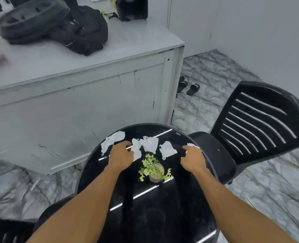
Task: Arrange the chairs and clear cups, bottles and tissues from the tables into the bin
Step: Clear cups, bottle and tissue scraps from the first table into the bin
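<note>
Several torn white tissues lie along the far edge of a round glossy black table (145,204): one at the far left (112,140), a crumpled pair in the middle (149,143), one to the right (168,149) and a scrap at the right rim (192,146). My left hand (121,156) rests on the table between the left and middle tissues, fingers curled at a tissue's edge. My right hand (193,159) is over the right rim with its fingertips on the scrap. A black slatted plastic chair (257,123) stands right of the table.
A small potted green plant (154,170) sits at the table's centre between my hands. A grey cabinet (78,95) stands behind, holding a black backpack (82,30). Black sandals (188,85) lie on the marble floor. Another black chair's edge (3,232) shows bottom left.
</note>
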### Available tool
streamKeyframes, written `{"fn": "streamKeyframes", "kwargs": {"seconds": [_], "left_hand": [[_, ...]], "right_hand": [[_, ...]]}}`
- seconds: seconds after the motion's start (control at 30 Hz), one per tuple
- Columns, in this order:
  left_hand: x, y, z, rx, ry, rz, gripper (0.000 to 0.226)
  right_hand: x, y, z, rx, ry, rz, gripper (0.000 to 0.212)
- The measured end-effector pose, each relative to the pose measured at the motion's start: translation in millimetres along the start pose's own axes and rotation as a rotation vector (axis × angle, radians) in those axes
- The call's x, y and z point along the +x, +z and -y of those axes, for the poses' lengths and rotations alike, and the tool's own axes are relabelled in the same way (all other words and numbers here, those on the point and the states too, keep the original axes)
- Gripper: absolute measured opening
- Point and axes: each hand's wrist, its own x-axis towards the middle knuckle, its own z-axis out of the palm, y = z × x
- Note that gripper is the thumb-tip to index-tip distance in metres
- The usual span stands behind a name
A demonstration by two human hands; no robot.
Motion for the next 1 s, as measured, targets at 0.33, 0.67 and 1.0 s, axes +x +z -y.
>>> {"fn": "streamKeyframes", "kwargs": {"seconds": [0.33,0.67,1.0], "left_hand": [[60,43,10,0.329,0.026,0.072,0.086],[79,31,44,0.403,-0.197,0.098,0.12],[61,48,26,0.132,0.037,0.018,0.025]], "right_hand": [[69,40,29,-0.018,-0.191,0.188,0.074],[96,76,81,-0.174,-0.496,0.3,0.084],[98,87,115,-0.079,-0.562,0.384,0.04]]}}
